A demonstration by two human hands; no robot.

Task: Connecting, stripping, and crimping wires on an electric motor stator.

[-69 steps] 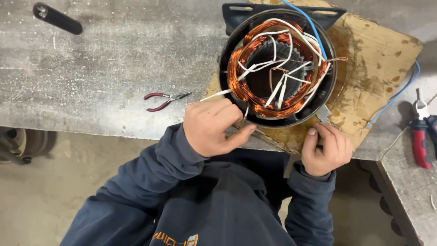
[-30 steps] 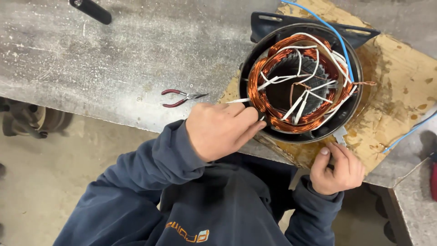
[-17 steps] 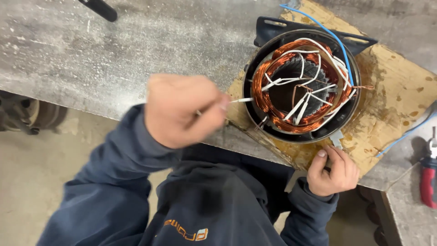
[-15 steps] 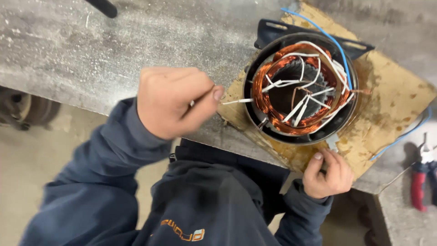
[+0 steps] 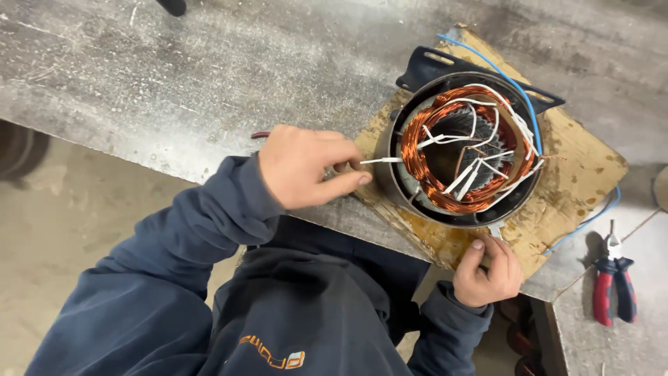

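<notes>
Left hand: the left hand [image 5: 303, 167] is curling almost closed, thumb and forefinger pinching the end of a white lead [image 5: 381, 161] that is running out of the stator.
Right hand: the right hand [image 5: 487, 270] is gripping the near edge of the board [image 5: 584, 174], fingers folded over it just below the stator, with something small and pale tucked under the fingertips; what it is cannot be told.
Stator: the stator [image 5: 463, 147] is sitting upright on the board at the right of the surface [image 5: 209, 69], its copper winding [image 5: 417, 150] ringing the bore, several white leads crossing the middle.
Blue wire: a blue wire [image 5: 511, 87] is arching over the far rim and trailing off to the right.
Change: half a second ago the left hand was lifted off the surface with the lead drawn up and out; now it is coming back down beside the stator's left rim, the lead lying nearly level.
Meaning: the pull on that lead seems to be easing, so this looks like a re-grip or a laying-down of the lead rather than a fresh tug.
Small pliers: a red handle tip [image 5: 261, 134] is peeking out at the far side of the left hand, mostly hidden by it.
Large pliers: red-and-blue pliers [image 5: 614, 287] are lying at the far right, well apart from both hands.
</notes>
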